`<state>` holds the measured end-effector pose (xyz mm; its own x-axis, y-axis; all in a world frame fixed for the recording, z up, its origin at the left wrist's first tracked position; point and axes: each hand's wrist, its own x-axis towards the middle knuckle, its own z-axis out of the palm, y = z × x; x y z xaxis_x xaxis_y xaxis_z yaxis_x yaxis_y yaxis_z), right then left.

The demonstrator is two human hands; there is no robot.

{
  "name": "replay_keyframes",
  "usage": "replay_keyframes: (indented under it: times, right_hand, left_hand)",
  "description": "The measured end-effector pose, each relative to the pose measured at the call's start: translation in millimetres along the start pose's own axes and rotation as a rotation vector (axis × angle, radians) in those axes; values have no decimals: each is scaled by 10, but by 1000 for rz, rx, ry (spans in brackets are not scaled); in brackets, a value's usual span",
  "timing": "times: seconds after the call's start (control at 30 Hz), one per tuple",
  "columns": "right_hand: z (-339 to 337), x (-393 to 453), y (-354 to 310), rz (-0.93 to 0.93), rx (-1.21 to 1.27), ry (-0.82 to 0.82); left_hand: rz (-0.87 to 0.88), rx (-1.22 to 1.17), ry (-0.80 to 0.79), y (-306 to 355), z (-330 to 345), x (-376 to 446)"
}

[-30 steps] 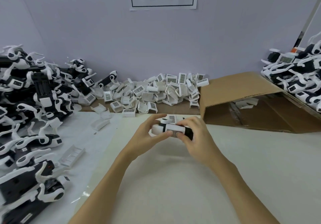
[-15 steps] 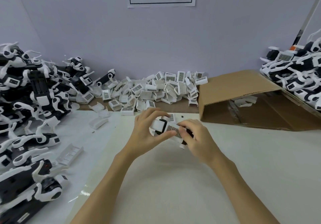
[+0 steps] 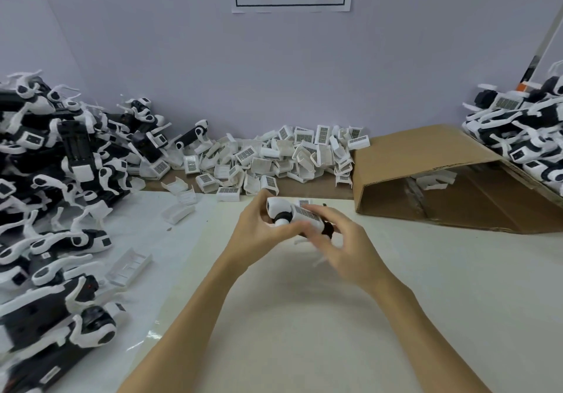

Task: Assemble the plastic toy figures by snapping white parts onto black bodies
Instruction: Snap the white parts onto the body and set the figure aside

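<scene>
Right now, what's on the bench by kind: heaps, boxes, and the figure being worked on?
Figure heaps: 2
White-part heap: 1
Box: 1
Held figure: 1
Total: 5

Figures pile left, parts heap behind, prob. box right

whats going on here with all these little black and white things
A person is putting together plastic toy figures at a table. The left hand grips a toy figure held above the table, a white grille part sitting on its black body. The right hand is blurred beside it, fingers spread, not clearly gripping. Loose white parts are heaped along the wall, with piles of figures to the left and right and a cardboard box.
</scene>
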<state>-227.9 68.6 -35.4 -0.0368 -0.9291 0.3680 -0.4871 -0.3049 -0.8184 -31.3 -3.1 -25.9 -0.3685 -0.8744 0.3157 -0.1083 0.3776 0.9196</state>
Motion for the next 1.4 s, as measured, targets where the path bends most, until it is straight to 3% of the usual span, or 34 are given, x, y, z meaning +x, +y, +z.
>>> replay_keyframes:
  times: [0.13,0.2,0.33,0.53,0.67,0.8,0.93,1.03,1.17,1.4]
  right_hand:
    - [129,6,66,-74,-461,146]
    - [136,14,65,-113,-548,189]
    - [95,3,97,-115,-477,157]
    - [169,-27,13,-185,-405,207]
    - [157,-12,-3,-255,-424,260]
    - [101,-11,12,-181,-388,265]
    - [93,-32,32,-156,-423,245]
    - [104,-8,38,-133,-371,199]
    - [118,0,36,-109,-249,191]
    - [61,4,93,-100,-186,130]
  left_hand:
    - [-97,-92,38,9,52,11]
    - [-122,-74,33,8,81,12]
    - [-135,-20,-72,-8,39,12]
    - [107,175,62,21,213,-53]
    - [140,154,86,73,257,-65]
    - [119,122,50,85,219,-79]
    - [234,332,147,63,269,-92]
    - [283,364,231,69,271,-72]
    - [187,264,151,97,254,-75]
    - [-51,-164,10,169,215,-83]
